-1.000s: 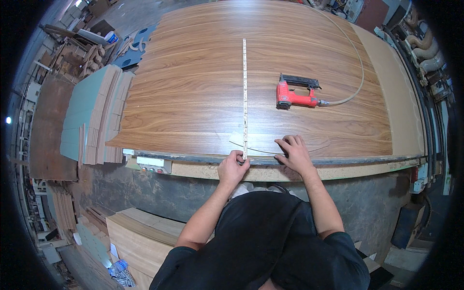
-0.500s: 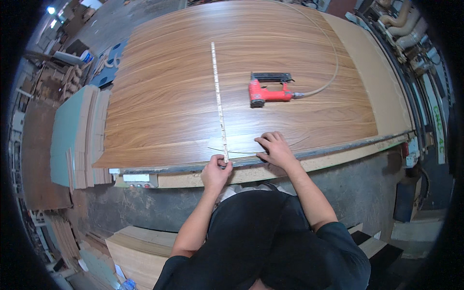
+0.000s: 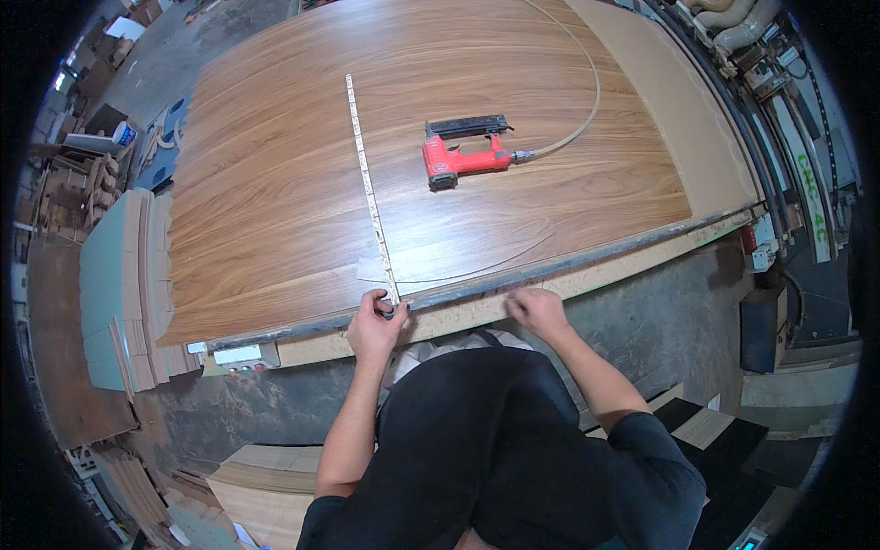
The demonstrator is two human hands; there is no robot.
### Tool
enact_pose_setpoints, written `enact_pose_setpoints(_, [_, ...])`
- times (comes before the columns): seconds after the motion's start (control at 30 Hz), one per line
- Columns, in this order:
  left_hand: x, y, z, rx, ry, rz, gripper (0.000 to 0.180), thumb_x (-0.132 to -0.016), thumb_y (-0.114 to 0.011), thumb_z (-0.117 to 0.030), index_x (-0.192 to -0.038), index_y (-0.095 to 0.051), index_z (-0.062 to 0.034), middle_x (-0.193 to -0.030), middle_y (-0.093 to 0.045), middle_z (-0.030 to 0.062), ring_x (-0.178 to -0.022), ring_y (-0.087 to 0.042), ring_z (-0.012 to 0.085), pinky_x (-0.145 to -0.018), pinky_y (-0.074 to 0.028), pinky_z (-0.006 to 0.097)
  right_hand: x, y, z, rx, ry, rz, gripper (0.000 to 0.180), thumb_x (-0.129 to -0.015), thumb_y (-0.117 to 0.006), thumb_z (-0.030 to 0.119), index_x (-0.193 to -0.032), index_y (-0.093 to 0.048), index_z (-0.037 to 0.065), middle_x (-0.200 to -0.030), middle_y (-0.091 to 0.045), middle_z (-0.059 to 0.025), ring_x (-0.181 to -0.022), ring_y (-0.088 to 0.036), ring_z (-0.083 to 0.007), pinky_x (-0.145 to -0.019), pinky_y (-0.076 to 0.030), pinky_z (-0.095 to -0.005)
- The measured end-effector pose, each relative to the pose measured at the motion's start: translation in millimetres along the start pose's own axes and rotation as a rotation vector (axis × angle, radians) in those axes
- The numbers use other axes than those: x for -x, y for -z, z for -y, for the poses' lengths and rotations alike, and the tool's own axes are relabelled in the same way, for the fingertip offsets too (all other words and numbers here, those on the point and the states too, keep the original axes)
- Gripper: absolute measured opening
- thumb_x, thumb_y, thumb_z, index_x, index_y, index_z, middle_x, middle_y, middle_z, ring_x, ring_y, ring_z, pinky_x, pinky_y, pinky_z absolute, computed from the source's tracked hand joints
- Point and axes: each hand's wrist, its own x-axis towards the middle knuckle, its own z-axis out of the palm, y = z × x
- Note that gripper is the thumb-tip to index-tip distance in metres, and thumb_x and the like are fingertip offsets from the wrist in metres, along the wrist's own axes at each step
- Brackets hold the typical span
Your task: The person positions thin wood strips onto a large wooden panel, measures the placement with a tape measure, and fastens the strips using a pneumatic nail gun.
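Note:
A white measuring tape [image 3: 363, 174] with dark markings lies stretched out across a large wood-grain board [image 3: 275, 174]. My left hand [image 3: 374, 328] is closed round its near end at the board's front edge, with something dark between the fingers. Under the tape lies a thin, curved wood-grain piece [image 3: 458, 257], hard to tell from the board. Just past the front edge, my right hand [image 3: 541, 313] hangs with its fingers curled in; whether anything is in them is hidden. Farther off, a red and black air nailer [image 3: 466, 158] rests on the board.
A pale hose [image 3: 591, 101] loops from the nailer toward the far side. Along the front runs a dark table edge [image 3: 477, 286], with a small switch box [image 3: 246, 358] at its left. Stacked green-faced panels [image 3: 105, 284] stand at the left; pipes [image 3: 752, 27] are far right.
My right hand has left the curved piece and drawn back over the front edge, its fingers curling. My left hand stays on the tape's end. The whole view has shifted.

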Motion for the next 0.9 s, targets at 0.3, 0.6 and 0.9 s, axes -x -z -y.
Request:
enact_pose_setpoints(0.3, [1.1,1.0,0.0,-0.036,-0.008,0.011,0.057,-0.09,-0.095,-0.044,-0.133,-0.075,-0.0143,-0.093,-0.079,0.0009,-0.082,-0.079,0.0238,-0.077,-0.061,0.044,17.9,-44.5,-58.5,0.024,-0.614,-0.074,0.032,-0.107,-0.077,0.041,-0.119,-0.087,0.013,-0.12,-0.084,-0.0167,-0.111,-0.079,-0.0406,-0.093,-0.063,-0.0525])
enact_pose_setpoints(0.6, [0.3,4.4,-5.1,-0.031,-0.002,0.005,0.056,-0.09,-0.096,-0.041,-0.134,-0.075,-0.0123,-0.092,-0.079,0.0013,-0.08,-0.077,0.0217,-0.077,-0.061,0.043,9.3,-85.9,-52.4,0.147,-0.417,0.013,0.027,-0.102,-0.082,0.036,-0.102,-0.085,0.009,-0.104,-0.082,-0.0174,-0.1,-0.078,-0.0399,-0.085,-0.064,-0.0536])
enact_pose_setpoints(0.9, [1.3,-2.9,1.9,-0.012,0.001,-0.018,0.058,-0.089,-0.097,-0.04,-0.136,-0.075,-0.0132,-0.092,-0.078,0.0008,-0.078,-0.075,0.0191,-0.076,-0.062,0.041,16.8,-54.7,-39.9,-0.093,-0.393,-0.025,0.024,-0.101,-0.081,0.03,-0.112,-0.082,0.008,-0.106,-0.08,-0.0157,-0.1,-0.078,-0.0403,-0.086,-0.064,-0.0524])
